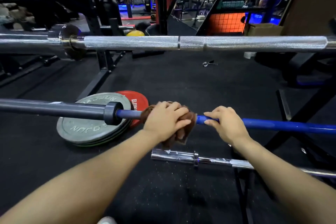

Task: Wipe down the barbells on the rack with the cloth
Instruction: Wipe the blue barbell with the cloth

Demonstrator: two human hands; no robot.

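A blue barbell (pixel 283 125) with a grey sleeve (pixel 54 108) runs across the middle of the view. My left hand (pixel 166 121) presses a brown cloth (pixel 183 132) around the blue shaft just right of the grey collar. My right hand (pixel 225 123) grips the bare blue shaft right beside the cloth. A silver knurled barbell (pixel 181 42) lies higher and farther away. A chrome barbell (pixel 203 159) sits lower and nearer, its sleeve end pointing left.
Grey weight plates (pixel 87 127) and a red plate (pixel 140 99) lie stacked on the black rubber floor under the blue bar. A spring collar (pixel 209 63) lies on the floor farther off. Black rack legs (pixel 283 129) stand at the right, another frame (pixel 103 71) at the left.
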